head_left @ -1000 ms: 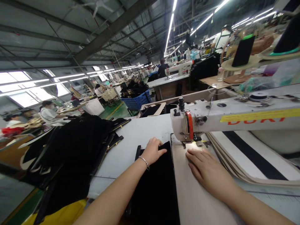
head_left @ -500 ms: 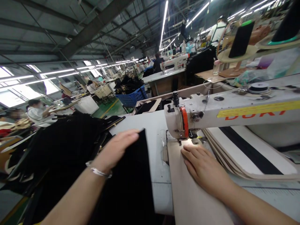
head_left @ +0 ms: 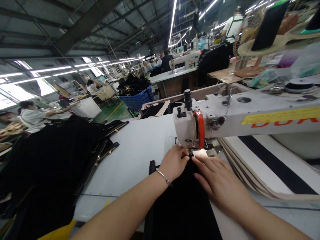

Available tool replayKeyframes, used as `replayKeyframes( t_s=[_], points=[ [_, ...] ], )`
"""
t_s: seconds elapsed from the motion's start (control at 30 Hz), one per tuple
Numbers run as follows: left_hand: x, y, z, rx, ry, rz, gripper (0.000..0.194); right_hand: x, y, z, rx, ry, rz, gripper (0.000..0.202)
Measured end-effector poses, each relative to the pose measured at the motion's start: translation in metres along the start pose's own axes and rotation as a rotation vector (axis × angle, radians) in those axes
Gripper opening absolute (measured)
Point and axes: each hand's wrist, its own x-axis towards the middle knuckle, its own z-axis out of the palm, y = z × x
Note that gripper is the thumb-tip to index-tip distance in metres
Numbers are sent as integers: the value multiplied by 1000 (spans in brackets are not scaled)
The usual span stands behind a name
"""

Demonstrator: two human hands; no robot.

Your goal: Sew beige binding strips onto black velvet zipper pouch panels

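Observation:
A black fabric piece (head_left: 185,206) lies over a pale beige panel (head_left: 220,218), its top end at the needle of the sewing machine (head_left: 190,130). My left hand (head_left: 175,161), with a silver bracelet at the wrist, is closed with thumb and fingers pinching the fabric's top edge beside the presser foot. My right hand (head_left: 217,175) rests flat, fingers stretched out, on the fabric's right edge and the panel, just right of the needle. The machine's lamp lights the spot between the hands. A dark strip with a rounded end (head_left: 152,166) runs along the fabric's left side.
A heap of black fabric pieces with zippers (head_left: 57,156) covers the table's left side. Stacked pale panels with a black stripe (head_left: 272,163) lie under the machine arm. Beyond are a blue crate (head_left: 140,100), a thread cone (head_left: 270,26) and a person in white (head_left: 232,26).
My left hand has moved right from the table's left part to the needle, bringing the black fabric over the pale panel. My right hand stays near the needle. The view has shifted slightly.

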Motion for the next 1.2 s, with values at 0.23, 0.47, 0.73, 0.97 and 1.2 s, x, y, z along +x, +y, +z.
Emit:
replayKeyframes(
  t_s=[0.23, 0.47, 0.73, 0.97, 1.2],
  points=[
    [0, 4, 0, 62, 21, -8, 9, 1, 0, -2, -7, -21, 7, 48],
    [-33, 14, -14, 139, -150, 265, 24, 0, 2, -2, 71, -4, -7, 39],
    [-29, 3, -7, 112, -140, 273, 25, 0, -1, -3, 36, 37, 10, 40],
    [-35, 7, -16, 138, -158, 268, 29, -8, -7, -10, 15, 33, 13, 40],
    [-135, 43, -33, 164, -406, 605, 43, -101, -42, -44, -41, 166, -254, 39]
  ],
)
